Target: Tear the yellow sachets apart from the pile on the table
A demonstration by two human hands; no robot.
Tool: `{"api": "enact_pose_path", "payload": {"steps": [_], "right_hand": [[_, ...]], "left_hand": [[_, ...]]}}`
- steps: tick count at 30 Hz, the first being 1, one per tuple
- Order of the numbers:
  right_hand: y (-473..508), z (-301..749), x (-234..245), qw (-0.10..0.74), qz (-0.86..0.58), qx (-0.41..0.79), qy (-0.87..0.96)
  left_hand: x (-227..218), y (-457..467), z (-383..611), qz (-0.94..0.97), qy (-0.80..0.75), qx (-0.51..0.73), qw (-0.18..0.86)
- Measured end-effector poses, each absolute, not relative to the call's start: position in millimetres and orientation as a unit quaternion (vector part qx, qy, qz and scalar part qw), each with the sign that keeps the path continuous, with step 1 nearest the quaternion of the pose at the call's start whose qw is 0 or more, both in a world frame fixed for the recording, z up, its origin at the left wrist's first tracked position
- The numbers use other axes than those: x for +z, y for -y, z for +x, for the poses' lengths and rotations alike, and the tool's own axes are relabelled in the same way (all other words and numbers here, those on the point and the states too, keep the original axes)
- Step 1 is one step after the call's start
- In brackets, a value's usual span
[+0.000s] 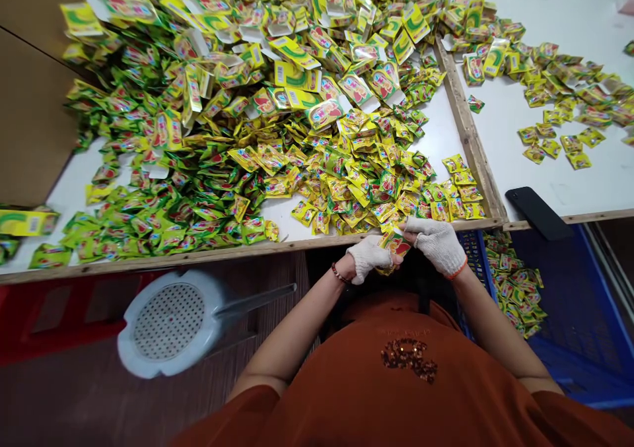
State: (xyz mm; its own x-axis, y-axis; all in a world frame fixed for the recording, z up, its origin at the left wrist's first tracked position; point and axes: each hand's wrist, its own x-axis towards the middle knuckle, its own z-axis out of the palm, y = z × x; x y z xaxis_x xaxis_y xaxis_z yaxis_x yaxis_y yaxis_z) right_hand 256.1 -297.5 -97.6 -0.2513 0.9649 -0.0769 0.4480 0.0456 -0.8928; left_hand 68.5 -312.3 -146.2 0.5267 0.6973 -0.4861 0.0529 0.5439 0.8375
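Note:
At the front edge of the table, my left hand [371, 259] in a white fingerless glove is closed around a small printed box [395, 243], yellow and green with a red picture. My right hand [438, 245], gloved the same way, has its fingers bent together at the box's upper right end. Whether those fingers grip the box or a small packet at its opening, I cannot make out. Just beyond both hands lies a heap of small yellow sachets [354, 189]. Green sachets [198, 203] are piled to the left, and many flat and opened boxes [297, 77] cover the heap farther back.
A wooden divider strip [465, 127] splits the white table. On the right are scattered sachets [569, 144] and a black phone [537, 212] overhanging the edge. Below right stands a blue crate [584, 302] holding filled boxes or sachets. A pale blue stool [171, 321] stands below left.

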Motion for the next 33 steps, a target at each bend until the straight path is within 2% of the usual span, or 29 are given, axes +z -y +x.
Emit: {"api": "enact_pose_path", "payload": {"steps": [3,8,11,17,24,33], "right_hand": [[298.0,256.2,-93.7,0.276,-0.531,0.396,0.696],[294.1,257.8,-90.9,0.23,-0.527,0.367,0.731],[294.0,258.3,-93.2,0.226,-0.52,0.344,0.748],[303.0,262.5,-105.5,0.261,-0.483,0.309,0.777],[313.2,261.6,-99.3,0.313,-0.499,0.374,0.717],[311.6,259.5,-105.1,0.336,-0.52,0.439,0.651]], "left_hand": [[-143.8,314.5,71.4,0.434,-0.443,0.224,0.751],[-132.2,309.2,75.3,0.54,-0.493,0.173,0.66],[-133.5,306.3,75.1,0.554,-0.504,0.159,0.644],[-144.7,308.8,72.6,0.479,-0.449,0.202,0.727],[-141.1,318.9,80.2,0.328,-0.423,0.288,0.794],[-140.3,324.5,92.1,0.25,-0.438,0.32,0.802]]}}
